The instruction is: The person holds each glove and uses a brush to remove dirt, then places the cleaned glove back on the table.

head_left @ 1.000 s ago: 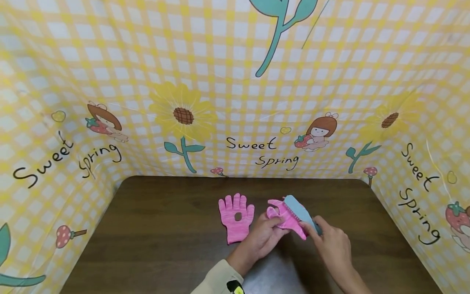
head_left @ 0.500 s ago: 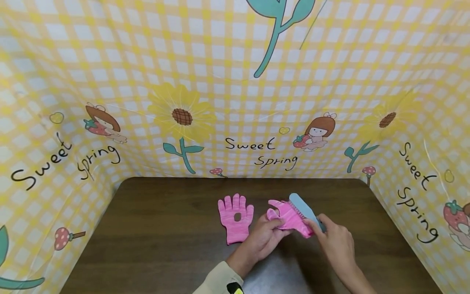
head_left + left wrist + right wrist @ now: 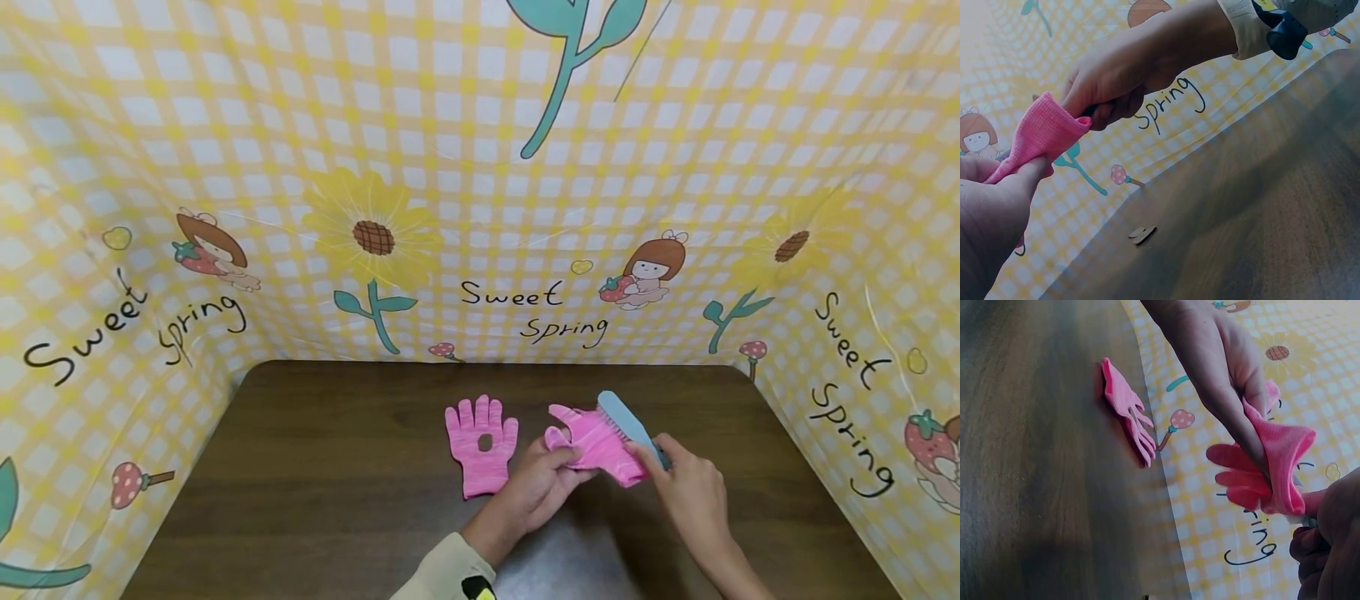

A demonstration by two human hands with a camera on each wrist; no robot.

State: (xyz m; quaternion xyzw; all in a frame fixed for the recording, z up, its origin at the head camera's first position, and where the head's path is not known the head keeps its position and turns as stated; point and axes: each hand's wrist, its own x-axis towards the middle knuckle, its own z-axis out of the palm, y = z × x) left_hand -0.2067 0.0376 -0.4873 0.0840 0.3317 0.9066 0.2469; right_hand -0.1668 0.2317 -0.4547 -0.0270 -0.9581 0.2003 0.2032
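In the head view, my left hand (image 3: 540,487) pinches a pink knitted glove (image 3: 588,440) between thumb and fingers, above the table. My right hand (image 3: 690,496) grips a light blue brush (image 3: 628,423), and its bristles rest against the glove. The right thumb and finger lie close to the glove's cuff, which flares out in the right wrist view. A second pink glove (image 3: 476,471) lies flat to the left, fingers pointing away, with a brown oval spot on its palm. In the left wrist view the held glove (image 3: 1044,134) hides most of the brush.
The dark wooden table (image 3: 315,467) is enclosed at the back and sides by a yellow checked cloth (image 3: 480,208) with printed flowers and lettering. A small brown thing (image 3: 1142,235) shows on the table in the left wrist view; its kind is unclear.
My right hand and the brush have shifted to the right and slightly away across the glove. The glove's cuff has spread to the right. My left hand stays nearly in place.
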